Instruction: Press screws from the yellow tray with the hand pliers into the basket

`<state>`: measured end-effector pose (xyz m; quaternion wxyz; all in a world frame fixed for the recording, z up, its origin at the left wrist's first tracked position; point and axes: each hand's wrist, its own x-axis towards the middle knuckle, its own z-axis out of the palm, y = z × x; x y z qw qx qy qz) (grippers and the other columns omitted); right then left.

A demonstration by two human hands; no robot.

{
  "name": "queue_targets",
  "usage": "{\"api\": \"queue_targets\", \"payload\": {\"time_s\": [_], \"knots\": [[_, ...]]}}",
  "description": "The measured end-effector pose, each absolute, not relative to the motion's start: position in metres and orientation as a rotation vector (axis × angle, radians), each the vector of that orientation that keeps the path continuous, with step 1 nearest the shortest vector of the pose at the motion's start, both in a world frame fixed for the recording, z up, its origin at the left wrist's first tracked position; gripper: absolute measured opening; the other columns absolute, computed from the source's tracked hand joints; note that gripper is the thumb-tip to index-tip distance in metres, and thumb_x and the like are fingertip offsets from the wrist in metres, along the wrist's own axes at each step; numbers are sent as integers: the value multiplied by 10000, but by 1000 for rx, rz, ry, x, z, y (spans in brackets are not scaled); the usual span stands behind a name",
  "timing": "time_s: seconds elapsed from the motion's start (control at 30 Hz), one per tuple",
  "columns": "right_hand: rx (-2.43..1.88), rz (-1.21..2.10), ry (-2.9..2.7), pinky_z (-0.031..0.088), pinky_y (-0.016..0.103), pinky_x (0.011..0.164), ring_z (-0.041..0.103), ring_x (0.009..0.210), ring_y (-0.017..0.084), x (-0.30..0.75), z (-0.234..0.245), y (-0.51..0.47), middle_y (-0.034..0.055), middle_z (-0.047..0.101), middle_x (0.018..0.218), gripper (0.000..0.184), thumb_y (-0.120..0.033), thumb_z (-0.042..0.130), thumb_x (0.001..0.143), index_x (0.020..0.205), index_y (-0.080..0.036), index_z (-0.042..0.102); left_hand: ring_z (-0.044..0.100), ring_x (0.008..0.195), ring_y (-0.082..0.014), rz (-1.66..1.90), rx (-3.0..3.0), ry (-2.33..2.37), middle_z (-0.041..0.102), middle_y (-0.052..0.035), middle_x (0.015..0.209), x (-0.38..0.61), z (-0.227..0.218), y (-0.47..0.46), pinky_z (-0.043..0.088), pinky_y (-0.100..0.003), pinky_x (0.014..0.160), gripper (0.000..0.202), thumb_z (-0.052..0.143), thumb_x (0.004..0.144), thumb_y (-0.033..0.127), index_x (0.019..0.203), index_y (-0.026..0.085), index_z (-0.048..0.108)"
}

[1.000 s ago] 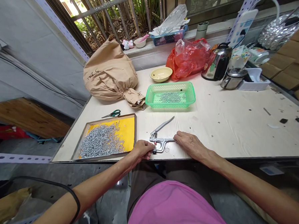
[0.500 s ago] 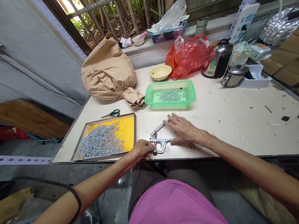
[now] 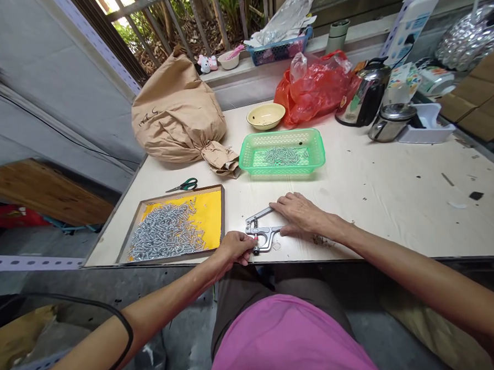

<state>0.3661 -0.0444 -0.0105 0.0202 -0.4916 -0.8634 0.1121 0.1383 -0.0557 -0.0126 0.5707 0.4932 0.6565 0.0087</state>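
A metal hand press tool (image 3: 259, 232) lies near the front edge of the pale table (image 3: 375, 186). My left hand (image 3: 234, 247) is pinched closed at the tool's jaw, holding a small part I cannot make out. My right hand (image 3: 300, 214) wraps over both handles of the tool and presses them together. Left of the tool sits a wooden tray with a yellow floor (image 3: 212, 208), heaped with small silvery metal pieces (image 3: 165, 233). Behind the tool stands a green plastic basket (image 3: 282, 152) with a few of the same pieces in it.
Green-handled scissors (image 3: 184, 185) lie behind the tray. A tied brown paper sack (image 3: 178, 118), a yellow bowl (image 3: 265, 116), a red plastic bag (image 3: 316, 88), a steel kettle (image 3: 365, 97) and a white tray (image 3: 428, 125) line the back. Small scraps dot the right side.
My right hand went from the lower handle up onto the raised handle and has now squeezed the two handles closer together. My left hand stayed at the jaw.
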Motion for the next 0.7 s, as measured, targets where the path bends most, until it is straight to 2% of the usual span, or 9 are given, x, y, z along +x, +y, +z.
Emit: {"api": "queue_targets", "payload": {"time_s": [0.1,0.2,0.3,0.4,0.47,0.57,0.7], "knots": [[-1556,352,-2658,332,379,844,504,1006,275,364,-5,-51,124,611,1093,560,-388,718,751,1231,-176,523,492,430,-101,-4,1375,1575,532,19,517,135,-10,-65,409,-227,469,287,576,823,407,717,141,585],[-1531,362,-2646,320,389,862,507,1003,271,363,-3,-55,123,619,1088,523,-346,691,786,1246,-175,511,600,691,-163,98,1944,1565,627,-45,771,136,-5,-74,463,-271,636,271,510,872,404,833,156,612],[-1522,355,-2625,317,406,882,509,1011,276,361,-6,-57,122,628,1084,531,-334,679,796,1265,-167,495,557,981,-222,168,2463,1398,609,-77,1029,147,-5,-73,459,-332,820,243,535,871,360,1024,177,584],[-1524,359,-2586,339,417,890,509,1030,281,361,-13,-59,134,623,1113,573,-331,687,785,1284,-144,476,472,1125,-264,120,2708,1213,550,-111,1198,165,-10,-60,431,-393,920,426,601,823,334,1197,162,490],[-1489,366,-2565,365,415,882,506,1044,279,363,-17,-61,145,612,1133,629,-333,695,775,1316,-137,442,459,1142,-268,58,2759,1122,511,-134,1261,175,-14,-50,416,-415,950,513,593,816,309,1271,146,421],[-1498,370,-2568,403,405,853,501,1056,284,370,-17,-63,168,579,1165,728,-341,730,735,1346,-122,401,484,1087,-279,-78,2772,1090,529,-158,1208,183,-14,-42,434,-424,913,555,563,809,277,1305,103,384],[-1616,394,-2640,429,381,820,509,1018,297,375,-6,-60,175,575,1109,611,-369,779,678,1167,-88,544,486,1065,-299,-131,2769,1104,546,-160,1125,188,-9,-35,443,-419,876,624,611,788,381,1295,87,397]]}}
